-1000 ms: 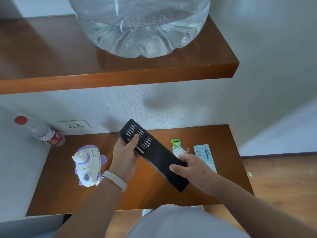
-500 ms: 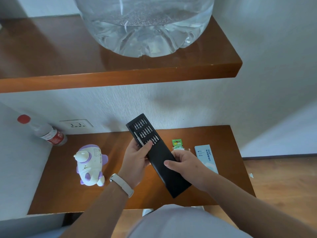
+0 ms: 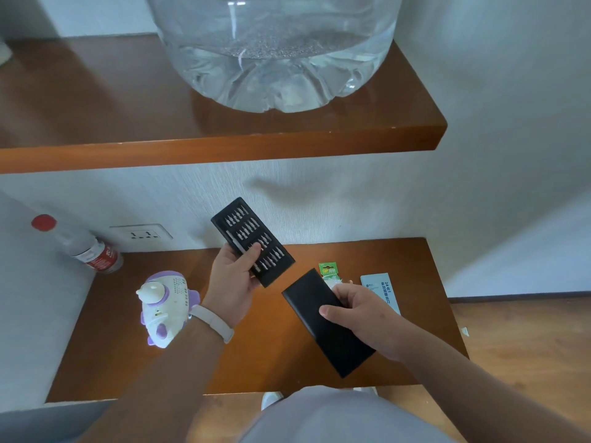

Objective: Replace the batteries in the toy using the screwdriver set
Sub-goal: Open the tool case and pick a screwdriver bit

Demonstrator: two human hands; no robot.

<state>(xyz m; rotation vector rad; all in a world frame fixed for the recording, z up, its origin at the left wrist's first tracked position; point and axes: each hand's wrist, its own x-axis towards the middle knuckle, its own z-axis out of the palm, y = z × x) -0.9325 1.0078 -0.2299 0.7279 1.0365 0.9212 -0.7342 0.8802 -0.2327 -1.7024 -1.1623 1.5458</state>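
Low against the wall (image 3: pixel 319 193), the shelf (image 3: pixel 128 362) held the toy (image 3: pixel 166 306) at left, untouched. Just right of it the left hand (image 3: pixel 232 284) gripped the bit tray (image 3: pixel 252 241), tilted up off the shelf and apart from the sleeve (image 3: pixel 326 321) clasped in the right hand (image 3: pixel 358 310), with the batteries (image 3: pixel 329 271) beyond. At that tilt loose bits could have spilled out, and the one-handed grip might have slipped.
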